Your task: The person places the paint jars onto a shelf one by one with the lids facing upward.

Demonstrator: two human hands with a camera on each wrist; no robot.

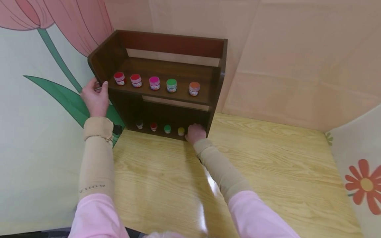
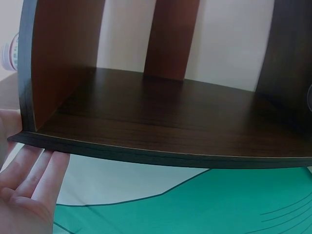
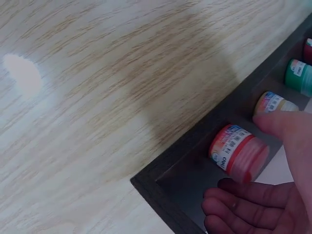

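Observation:
A dark brown wooden two-tier shelf stands against the wall. At its left side panel, my left hand grips the front edge, thumb on one face and fingers on the other. My right hand reaches into the right end of the lower tier. There a red paint jar stands between the spread thumb and the loosely bent fingers, with a gap on the thumb side. In the head view the hand hides this jar. Close by the thumb is a yellow paint jar.
Several paint jars line the upper tier, among them a magenta-lidded jar and an orange-lidded jar. Lower down stand a green jar, a red jar and a dark-lidded jar. A wood-grain table spreads in front.

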